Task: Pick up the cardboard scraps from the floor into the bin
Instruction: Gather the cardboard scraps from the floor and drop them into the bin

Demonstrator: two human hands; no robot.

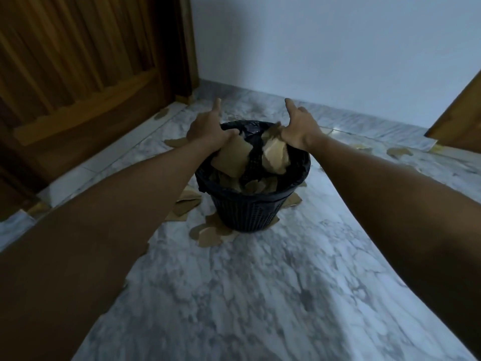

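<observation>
Marble floor (260, 295): both hands (left (208, 128), right (299, 131)) gripping scraps (231, 160) over bin (247, 212).

One bin, two hands, and cardboard scraps all round.

One black bin (250, 204) stands on the marble floor (260, 295). Two hands reach over it: the left hand (208, 128) grips one scrap (231, 160), the right hand (299, 128) another (276, 155). More scraps lie inside the bin, several round its base, a few farther off; the exact number is hard to tell.
</observation>
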